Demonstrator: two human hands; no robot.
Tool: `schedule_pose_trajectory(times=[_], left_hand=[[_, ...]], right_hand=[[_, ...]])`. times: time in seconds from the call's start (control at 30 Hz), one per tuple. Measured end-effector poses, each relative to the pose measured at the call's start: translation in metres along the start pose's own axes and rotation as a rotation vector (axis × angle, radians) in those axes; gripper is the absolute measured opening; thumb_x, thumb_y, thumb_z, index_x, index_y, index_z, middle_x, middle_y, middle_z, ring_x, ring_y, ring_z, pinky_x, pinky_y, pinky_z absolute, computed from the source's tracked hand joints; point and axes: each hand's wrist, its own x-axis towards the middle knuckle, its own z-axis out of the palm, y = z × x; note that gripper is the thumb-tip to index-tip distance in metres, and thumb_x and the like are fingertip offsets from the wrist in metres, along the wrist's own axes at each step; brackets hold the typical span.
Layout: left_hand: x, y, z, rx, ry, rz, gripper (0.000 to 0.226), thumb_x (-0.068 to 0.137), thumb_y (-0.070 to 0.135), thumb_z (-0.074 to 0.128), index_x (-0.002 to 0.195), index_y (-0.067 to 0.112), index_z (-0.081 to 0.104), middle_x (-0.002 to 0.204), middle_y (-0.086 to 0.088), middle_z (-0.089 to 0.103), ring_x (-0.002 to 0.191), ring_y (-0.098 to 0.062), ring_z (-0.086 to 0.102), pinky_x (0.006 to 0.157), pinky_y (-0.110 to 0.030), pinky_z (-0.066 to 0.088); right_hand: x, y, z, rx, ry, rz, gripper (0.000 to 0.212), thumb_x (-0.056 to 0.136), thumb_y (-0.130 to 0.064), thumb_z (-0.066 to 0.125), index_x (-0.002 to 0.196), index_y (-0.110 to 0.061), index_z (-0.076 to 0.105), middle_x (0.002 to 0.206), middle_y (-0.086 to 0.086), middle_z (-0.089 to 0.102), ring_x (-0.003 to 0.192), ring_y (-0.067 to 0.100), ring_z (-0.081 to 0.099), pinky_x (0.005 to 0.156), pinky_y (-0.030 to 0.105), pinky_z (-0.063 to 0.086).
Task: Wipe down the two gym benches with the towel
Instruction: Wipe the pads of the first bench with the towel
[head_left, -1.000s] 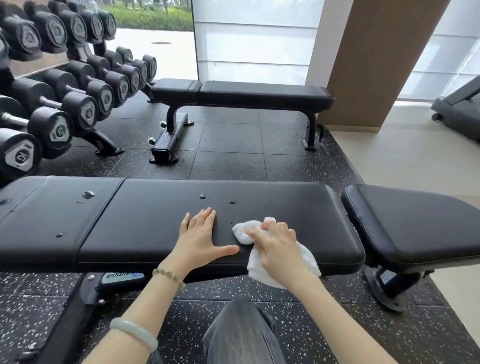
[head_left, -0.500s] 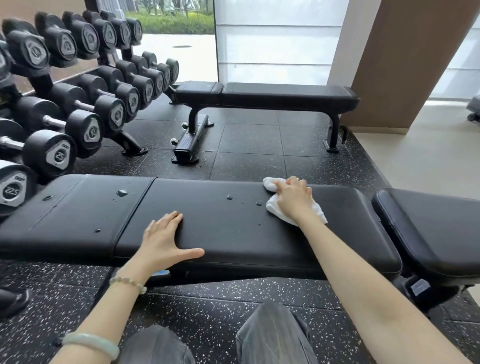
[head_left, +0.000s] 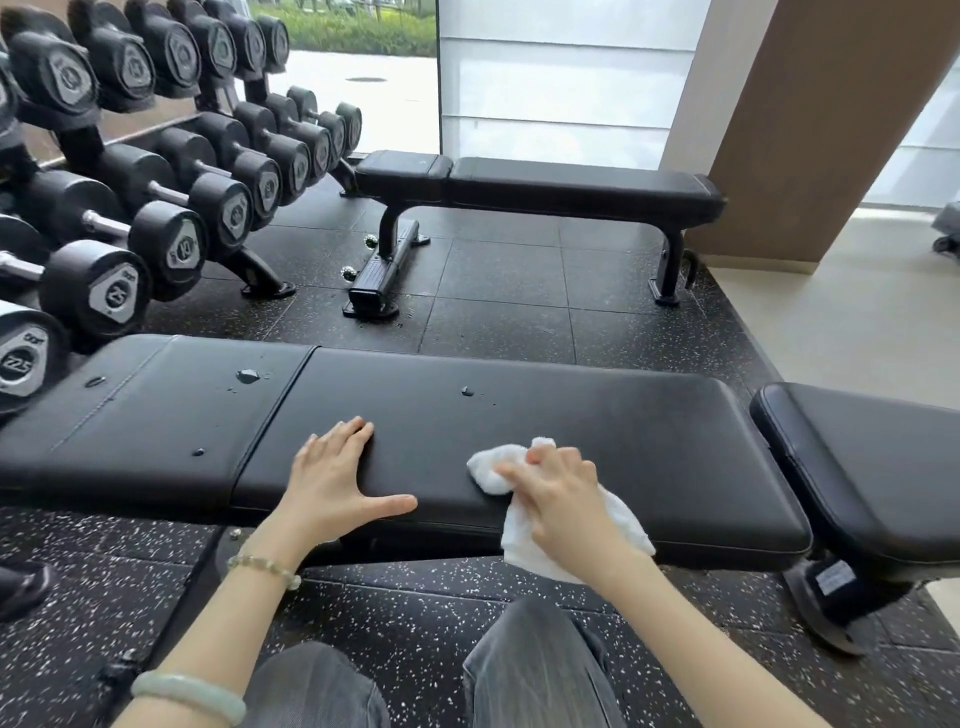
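1. Towel (head_left: 488, 467) work on the near bench (head_left: 649, 431) looks like the step in hand. In the head view the white cloth lies bunched at the front edge of the long pad, toward five o'clock of the frame, and its tail hangs over that edge.
2. The right hand (head_left: 563, 501) holds the bunch, fingers curled round it and pressing it onto the vinyl.
3. The left hand (head_left: 332, 483) rests flat on the same pad at about seven o'clock. Its fingers are straight and together and its thumb is spread wide toward three o'clock. It holds nothing and seems to brace.
4. Water sits on the pads:
   - a small drop (head_left: 467, 391) at twelve o'clock from the towel;
   - a large drop (head_left: 248, 375) on the short pad, at eleven o'clock from the left hand;
   - a tiny drop (head_left: 198, 452) at nine o'clock from that hand.
5. The far bench (head_left: 571, 187) stands at twelve o'clock, well apart, with neither hand on it. I cannot tell whether it is wet.
6. The next move likely calls for a sweep up over the small drop, then toward nine o'clock across the seam. The left hand lies in that path and would have to lift.
7. The dumbbell rack (head_left: 171, 171) fills nine to eleven o'clock.
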Motion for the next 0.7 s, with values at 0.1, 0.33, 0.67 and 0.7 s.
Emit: schedule_pose_trajectory(times=[0.1, 0.33, 0.67, 0.7], left_hand=[[0.0, 0.001, 0.0, -0.002, 0.002, -0.001, 0.151, 0.025, 0.105, 0.006, 0.149, 0.021, 0.02, 0.157, 0.005, 0.013, 0.145, -0.013, 0.006, 0.118, -0.037, 0.001], [-0.003, 0.002, 0.0, -0.027, 0.01, -0.005, 0.148, 0.026, 0.105, 0.007, 0.149, 0.023, 0.019, 0.157, 0.007, 0.012, 0.144, -0.012, 0.004, 0.117, -0.036, 0.0], [-0.004, 0.006, -0.005, -0.103, 0.038, -0.018, 0.142, 0.029, 0.1, 0.031, 0.147, 0.022, 0.025, 0.156, 0.008, 0.018, 0.144, -0.011, 0.009, 0.117, -0.035, 0.001], [-0.004, 0.006, -0.005, -0.109, 0.043, -0.018, 0.141, 0.03, 0.099, 0.032, 0.147, 0.022, 0.026, 0.156, 0.007, 0.019, 0.144, -0.011, 0.01, 0.117, -0.035, 0.002]], right_hand=[[0.011, 0.008, 0.004, 0.044, -0.004, -0.03, 0.041, 0.058, -0.014, 0.054, 0.094, -0.033, 0.058, 0.093, 0.006, 0.057, 0.07, 0.031, 0.054, 0.056, 0.038, 0.04], [0.114, 0.041, 0.02, -0.038, -0.165, 0.208, 0.04, 0.084, -0.031, 0.043, 0.124, -0.033, 0.052, 0.122, 0.006, 0.045, 0.108, 0.032, 0.04, 0.092, 0.042, 0.033], [0.142, 0.024, 0.036, -0.071, -0.14, 0.227, 0.034, 0.088, -0.021, 0.044, 0.12, -0.028, 0.052, 0.123, 0.008, 0.045, 0.108, 0.032, 0.039, 0.093, 0.042, 0.032], [0.13, 0.015, 0.033, -0.047, -0.134, 0.172, 0.035, 0.086, -0.021, 0.047, 0.119, -0.028, 0.053, 0.122, 0.007, 0.046, 0.107, 0.032, 0.039, 0.09, 0.042, 0.032]])
